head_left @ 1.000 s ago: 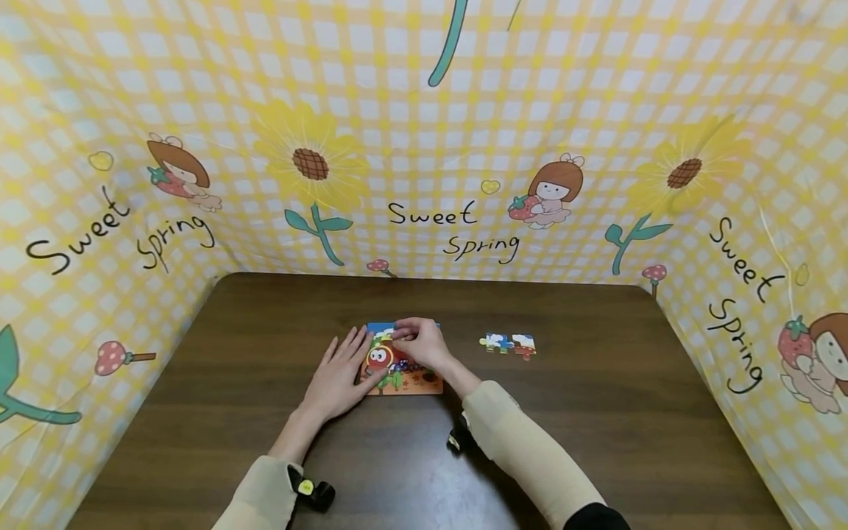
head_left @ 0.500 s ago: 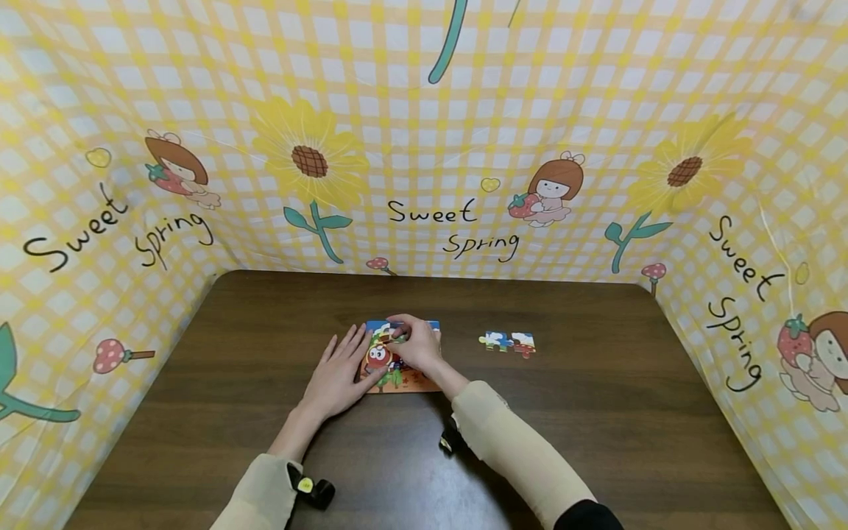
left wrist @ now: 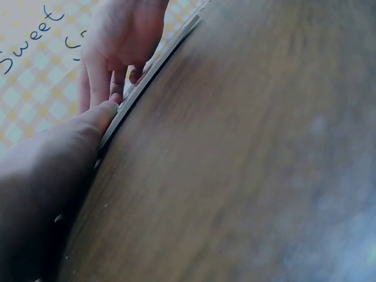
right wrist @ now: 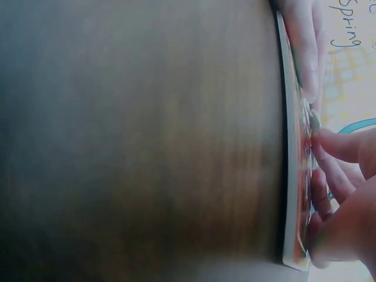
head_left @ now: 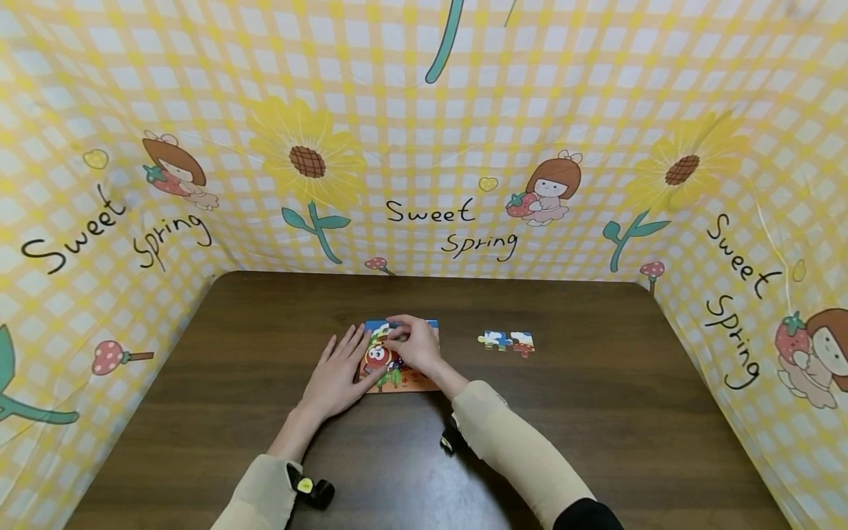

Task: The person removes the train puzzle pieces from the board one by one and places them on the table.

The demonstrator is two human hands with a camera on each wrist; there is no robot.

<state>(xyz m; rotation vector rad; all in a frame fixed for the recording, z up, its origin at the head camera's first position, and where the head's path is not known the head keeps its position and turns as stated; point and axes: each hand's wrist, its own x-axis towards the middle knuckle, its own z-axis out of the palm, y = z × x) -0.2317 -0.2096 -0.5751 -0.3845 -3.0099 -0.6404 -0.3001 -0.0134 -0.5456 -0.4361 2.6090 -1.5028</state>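
A colourful cartoon jigsaw puzzle board [head_left: 419,383] lies flat on the table, with a red character showing between the hands. My left hand [head_left: 340,373] rests on its left side, fingers spread and straight, the thumb reaching over the lower picture. Over the upper middle of the board, my right hand [head_left: 420,346] bends its fingers downward. The right wrist view shows the thumb and fingers pinching a small puzzle piece [right wrist: 315,121], raised slightly at the board's surface. The right hand covers much of the picture's right half.
Two loose puzzle pieces, a blue-and-white one [head_left: 494,340] and a red-and-white one [head_left: 523,343], lie close together right of the board. A yellow checked cloth [head_left: 424,147] walls in the back and sides of the brown table [head_left: 596,412].
My right hand has shifted a little left across the board with the piece, then stayed almost still over the last half second. The left hand keeps its place.
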